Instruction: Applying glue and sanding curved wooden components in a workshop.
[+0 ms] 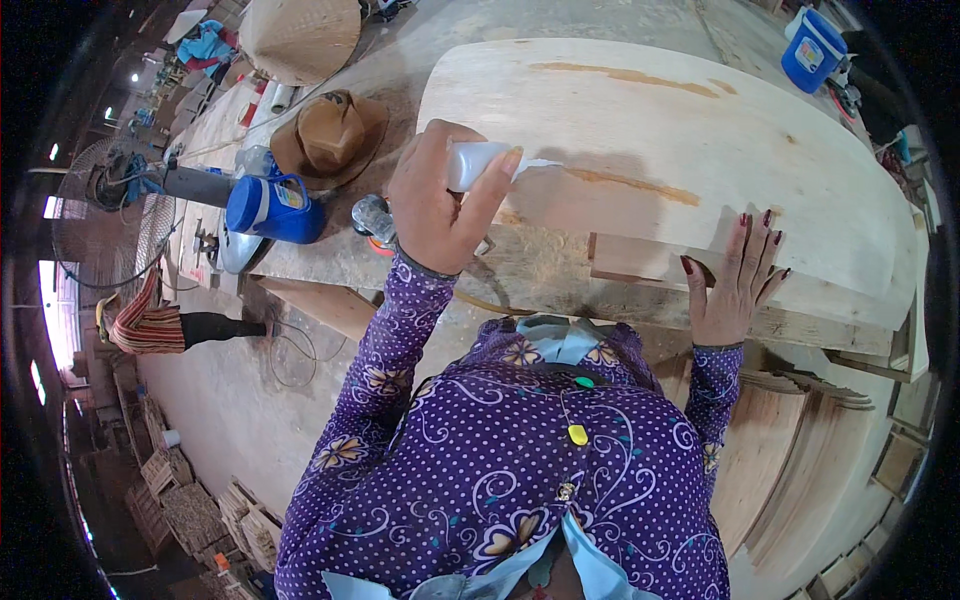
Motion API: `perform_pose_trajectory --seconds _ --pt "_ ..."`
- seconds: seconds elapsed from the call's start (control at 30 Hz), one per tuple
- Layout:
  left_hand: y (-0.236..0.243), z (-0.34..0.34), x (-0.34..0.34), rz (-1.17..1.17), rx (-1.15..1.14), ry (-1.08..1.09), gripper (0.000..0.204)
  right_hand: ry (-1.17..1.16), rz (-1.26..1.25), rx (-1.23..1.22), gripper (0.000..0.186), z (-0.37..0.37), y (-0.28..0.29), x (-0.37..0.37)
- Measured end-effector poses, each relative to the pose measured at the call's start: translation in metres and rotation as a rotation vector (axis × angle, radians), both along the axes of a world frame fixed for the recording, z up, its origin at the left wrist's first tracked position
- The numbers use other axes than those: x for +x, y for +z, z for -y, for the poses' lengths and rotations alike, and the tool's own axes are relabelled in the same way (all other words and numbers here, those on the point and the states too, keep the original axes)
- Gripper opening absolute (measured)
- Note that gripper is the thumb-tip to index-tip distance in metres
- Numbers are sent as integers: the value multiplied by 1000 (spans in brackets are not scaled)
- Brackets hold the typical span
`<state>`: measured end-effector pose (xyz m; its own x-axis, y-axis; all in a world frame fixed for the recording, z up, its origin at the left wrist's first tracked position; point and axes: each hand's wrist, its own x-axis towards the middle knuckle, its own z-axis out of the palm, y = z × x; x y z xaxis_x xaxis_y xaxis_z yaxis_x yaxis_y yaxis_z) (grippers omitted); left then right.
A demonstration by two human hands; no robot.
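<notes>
My left hand [440, 195] is wrapped round a white squeeze bottle [475, 165], tilted so its thin nozzle points right over a pale plywood panel [640, 120]. Close to the nozzle tip, a brown filler-like streak [640, 187] runs along the panel's surface. A second brown streak [635, 76] lies nearer the far edge. My right hand [735, 280] rests with fingers spread at the panel's near edge. Beside its thumb is a narrow wooden strip [640, 259] along that edge. The palm hides part of the bottle.
Left of the panel are a brown hat [330, 138], a blue jug [275, 208] and a sander-like tool [373, 218]. A fan [115, 205] stands farther left. Another blue jug [814, 50] is at the far right. Stacked plywood sheets [765, 440] lean below the bench; a person [150, 325] stands at left.
</notes>
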<state>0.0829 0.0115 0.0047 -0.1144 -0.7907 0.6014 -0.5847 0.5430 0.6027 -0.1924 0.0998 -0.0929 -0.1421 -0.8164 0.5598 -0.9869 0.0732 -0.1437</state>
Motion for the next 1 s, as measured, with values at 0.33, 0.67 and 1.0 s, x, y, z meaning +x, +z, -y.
perform_pose_trajectory --seconds 0.33,0.67,1.0 --pt "1 -2 6 -40 0 19 27 -4 -38 24 71 0 -3 -2" --pt "-10 -7 21 -205 6 73 23 -24 -50 34 71 -1 -2 -2" --pt "-42 -23 37 -639 389 79 24 -11 -44 54 71 -1 -2 -3"
